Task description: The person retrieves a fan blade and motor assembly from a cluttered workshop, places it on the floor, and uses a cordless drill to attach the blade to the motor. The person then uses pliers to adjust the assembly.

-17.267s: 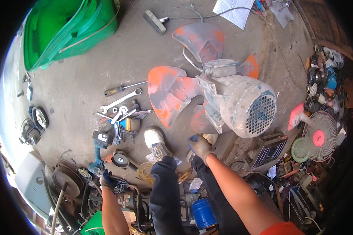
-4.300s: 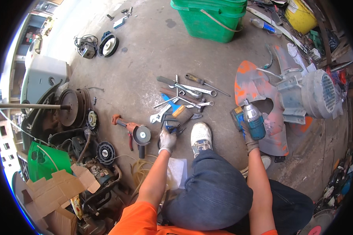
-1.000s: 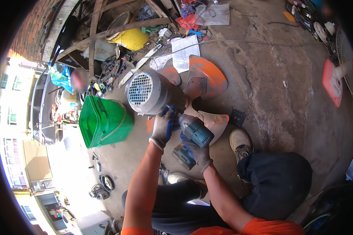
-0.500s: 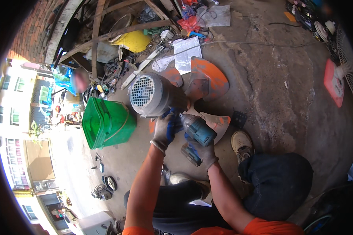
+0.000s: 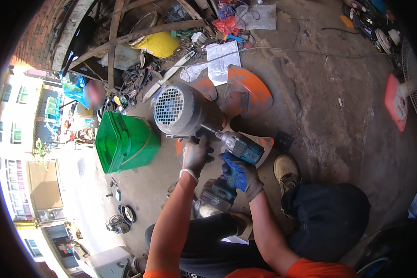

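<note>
White printed sheet [image 5: 224,61] on floor behind motor, red bag [image 5: 227,24] beyond.

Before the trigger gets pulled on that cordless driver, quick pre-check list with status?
1. Right hand gripping the cordless driver handle: ok.
2. Left hand bracing at the motor near the bit: ok, though its fingers sit close to the bit.
3. Bit seated on a fastener: cannot tell, contact point hidden.
4. Gloves on both hands: ok.
5. Motor steady on the concrete floor: cannot tell; fan blades lie under it.
6. Green bin apart from the driver: ok.
</note>
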A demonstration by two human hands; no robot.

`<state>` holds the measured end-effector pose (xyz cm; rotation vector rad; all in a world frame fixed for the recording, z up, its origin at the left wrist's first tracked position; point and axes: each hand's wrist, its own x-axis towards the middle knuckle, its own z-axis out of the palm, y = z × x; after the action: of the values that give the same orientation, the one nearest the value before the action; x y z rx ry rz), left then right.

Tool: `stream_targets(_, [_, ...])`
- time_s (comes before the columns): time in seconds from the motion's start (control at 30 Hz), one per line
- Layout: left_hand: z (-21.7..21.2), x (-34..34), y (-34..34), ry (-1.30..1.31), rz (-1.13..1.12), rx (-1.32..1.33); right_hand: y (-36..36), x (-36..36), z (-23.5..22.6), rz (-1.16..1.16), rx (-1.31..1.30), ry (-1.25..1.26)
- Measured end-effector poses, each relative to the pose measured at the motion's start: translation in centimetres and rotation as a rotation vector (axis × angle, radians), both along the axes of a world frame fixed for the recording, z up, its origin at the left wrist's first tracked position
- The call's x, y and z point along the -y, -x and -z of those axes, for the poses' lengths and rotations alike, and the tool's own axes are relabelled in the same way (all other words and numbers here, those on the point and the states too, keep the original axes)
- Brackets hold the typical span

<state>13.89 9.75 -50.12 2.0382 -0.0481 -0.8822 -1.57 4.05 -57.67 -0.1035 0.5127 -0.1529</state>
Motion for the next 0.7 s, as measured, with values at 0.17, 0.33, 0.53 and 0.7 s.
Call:
stream_targets(0.17, [0.4, -0.5, -0.4, -0.004, 0.029, 0.041, -0.2, -0.9, 0.3, 0.06, -0.101, 0.175])
stream_targets(0.33, [-0.7, 0.5, 0.0, -0.094, 0.056, 0.072, -0.7, -2.4, 1.4, 0.291, -0.101, 0.582])
stream_targets(0.53, [-0.8, 0.3, 0.0, -0.075, 0.079, 0.103, -0.8, -1.8, 3.7, 0.225, 0.04, 0.349])
stream_targets(0.7, [-0.9, 0.5, 0.1, -0.105, 0.085, 0.102, -0.1, -2.8, 5.4, 0.23, 0.145, 0.431])
